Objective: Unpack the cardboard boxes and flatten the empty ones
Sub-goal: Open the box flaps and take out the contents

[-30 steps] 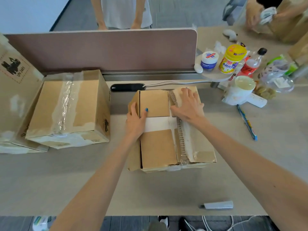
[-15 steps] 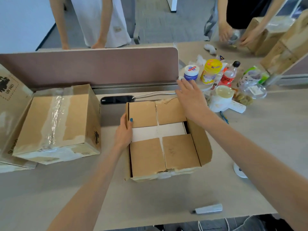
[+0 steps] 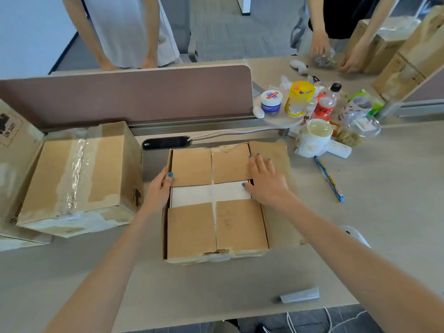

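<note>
Open box (image 3: 216,203): sat at the centre of the table (image 3: 396,188), its four brown inner flaps folded down flat, a white band of contents showing through the gap between the far pair and the near pair.
Outer flap (image 3: 276,155): at the box's 3 o'clock side, folded outward and lying low beside the box wall; blurred along its edge.
Left hand (image 3: 159,191): at the box's 9 o'clock edge, fingers loosely curled around the wall, thumb with blue nail resting on the far-left inner flap; it gripped only the box edge.
Right hand (image 3: 265,181): lay flat at about 2 o'clock of the box top, fingers spread and extended over the far-right inner flap and the outer flap, thumb touching the white contents; it pressed down and enclosed nothing.
Taped box (image 3: 79,176): at 9 o'clock of the open box, just beside it, closed, clear tape running along its top seam.
Printed box (image 3: 14,150): further out at 9 o'clock, leaning against the taped box.
Unpacked items: a yellow-lidded jar (image 3: 299,98), a white tub (image 3: 271,102) and a red-labelled bottle (image 3: 325,104) clustered at 1 o'clock.
Toothbrush pack (image 3: 329,180): at 3 o'clock, lying apart from the box.
Grey cutter (image 3: 300,295): at 5 o'clock near the table's front edge.
</note>
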A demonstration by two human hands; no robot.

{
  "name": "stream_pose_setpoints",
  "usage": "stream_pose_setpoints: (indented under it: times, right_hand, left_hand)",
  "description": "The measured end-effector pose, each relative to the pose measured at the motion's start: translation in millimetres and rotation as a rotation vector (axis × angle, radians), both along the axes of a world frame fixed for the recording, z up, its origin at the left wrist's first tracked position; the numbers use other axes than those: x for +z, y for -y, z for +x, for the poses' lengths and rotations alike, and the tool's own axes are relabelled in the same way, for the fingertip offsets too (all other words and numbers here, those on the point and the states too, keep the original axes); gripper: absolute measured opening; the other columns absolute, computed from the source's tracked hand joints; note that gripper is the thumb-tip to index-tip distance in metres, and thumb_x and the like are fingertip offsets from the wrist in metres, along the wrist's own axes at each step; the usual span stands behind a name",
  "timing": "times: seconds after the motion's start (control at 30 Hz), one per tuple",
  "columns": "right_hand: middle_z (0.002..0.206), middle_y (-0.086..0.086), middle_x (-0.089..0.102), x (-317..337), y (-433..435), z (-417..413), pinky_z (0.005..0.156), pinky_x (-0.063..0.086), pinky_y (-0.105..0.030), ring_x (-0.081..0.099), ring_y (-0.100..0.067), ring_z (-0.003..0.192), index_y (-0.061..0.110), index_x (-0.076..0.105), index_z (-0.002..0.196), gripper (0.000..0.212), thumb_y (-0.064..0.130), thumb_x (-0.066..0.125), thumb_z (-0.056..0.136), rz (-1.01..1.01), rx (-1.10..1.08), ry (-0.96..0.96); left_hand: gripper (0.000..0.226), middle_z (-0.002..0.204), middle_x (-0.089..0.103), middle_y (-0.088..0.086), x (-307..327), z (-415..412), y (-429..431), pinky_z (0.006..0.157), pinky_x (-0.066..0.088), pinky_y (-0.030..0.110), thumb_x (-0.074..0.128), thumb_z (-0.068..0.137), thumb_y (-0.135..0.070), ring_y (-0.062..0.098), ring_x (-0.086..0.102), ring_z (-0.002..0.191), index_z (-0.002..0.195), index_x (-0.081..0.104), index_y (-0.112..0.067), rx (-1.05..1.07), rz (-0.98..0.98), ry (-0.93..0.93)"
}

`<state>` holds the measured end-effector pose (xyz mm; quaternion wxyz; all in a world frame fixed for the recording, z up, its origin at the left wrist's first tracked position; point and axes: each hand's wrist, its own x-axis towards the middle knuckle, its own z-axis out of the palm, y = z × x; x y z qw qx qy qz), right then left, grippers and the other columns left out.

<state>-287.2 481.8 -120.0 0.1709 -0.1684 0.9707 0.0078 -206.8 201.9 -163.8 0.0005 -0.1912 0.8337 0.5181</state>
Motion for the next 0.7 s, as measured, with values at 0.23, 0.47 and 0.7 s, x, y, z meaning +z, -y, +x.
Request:
stream_pose_setpoints:
  times: [0.23,0.47,0.7]
  right_hand:
    - [0.162,0.000,-0.011,-28.7,8.2,4.4,0.114,0.018,-0.034,0.010,-0.024,0.147,0.022,-0.001,0.154,0.098,0.040,0.067,0.087,-0.569,0.002,0.232]
    - [0.162,0.007,-0.007,-48.9,17.2,10.2,0.117,0.018,-0.037,0.013,-0.018,0.147,0.024,0.002,0.155,0.089,0.036,0.063,0.091,-0.797,-0.059,0.275]
    - [0.157,-0.004,0.017,-47.2,27.0,9.5,0.108,0.034,-0.043,0.021,-0.024,0.142,0.026,0.037,0.145,0.056,0.041,0.054,0.094,-0.521,0.019,-0.166]
  left_hand:
    - [0.048,0.147,0.043,-0.002,-4.2,16.6,28.0,0.112,0.035,0.032,0.038,0.107,-0.024,0.013,0.040,0.133,0.154,0.029,-0.016,0.122,0.061,0.066]
    - [0.057,0.151,0.045,-0.005,-14.3,17.3,39.3,0.115,0.034,0.046,0.043,0.104,-0.042,0.018,0.041,0.139,0.156,0.026,-0.027,0.069,-0.037,0.112]
    - [0.090,0.163,0.021,0.001,-0.9,21.3,28.3,0.104,0.041,0.052,0.054,0.091,-0.061,0.027,0.027,0.146,0.158,0.002,-0.030,-0.102,-0.600,0.169]
